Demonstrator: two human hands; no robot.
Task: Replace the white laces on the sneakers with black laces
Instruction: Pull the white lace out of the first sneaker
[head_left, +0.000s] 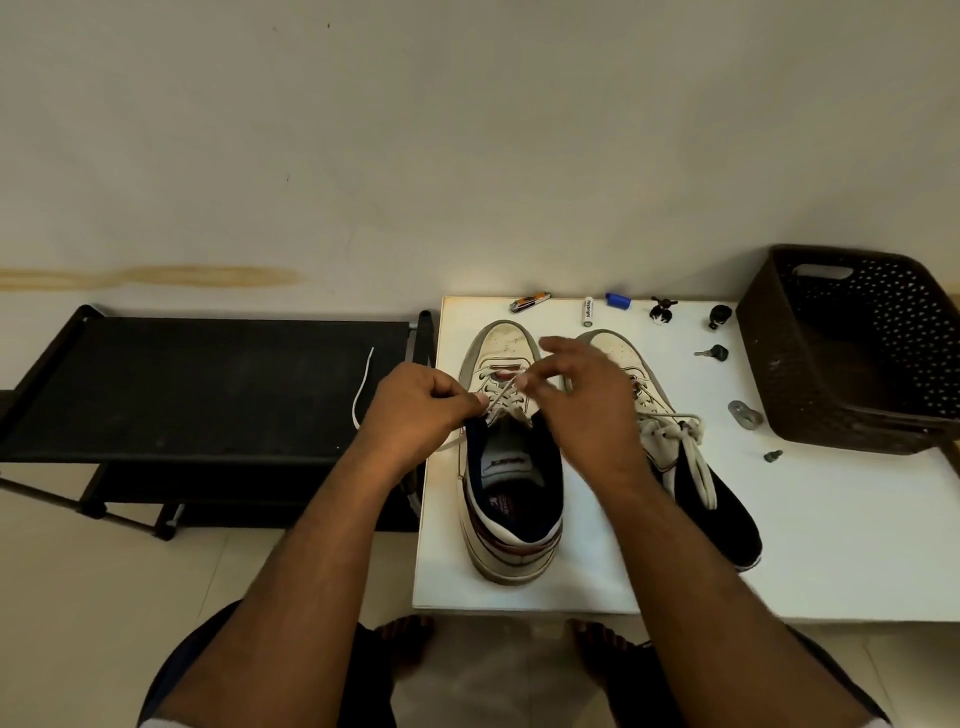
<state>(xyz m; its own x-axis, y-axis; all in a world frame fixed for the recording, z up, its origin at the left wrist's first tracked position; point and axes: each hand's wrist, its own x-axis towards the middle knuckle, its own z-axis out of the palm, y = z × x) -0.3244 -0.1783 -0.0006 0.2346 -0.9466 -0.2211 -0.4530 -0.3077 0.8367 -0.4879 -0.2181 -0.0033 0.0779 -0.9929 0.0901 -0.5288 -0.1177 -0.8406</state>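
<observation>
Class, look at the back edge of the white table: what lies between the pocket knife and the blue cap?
In the head view, a white battery lies between the pocket knife and the blue cap, on the white table.

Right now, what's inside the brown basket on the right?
The brown basket shows only its bare, dark floor and perforated walls; nothing visible inside. Its near wall hides the front strip of the floor, so small items there cannot be ruled out.

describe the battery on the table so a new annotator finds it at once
Start at the white square table and go to its far edge, beyond the toes of the two worn white sneakers. The small white cylindrical battery lies there between a folded pocket knife and a blue cap; it alone is white with printed lettering.
</observation>
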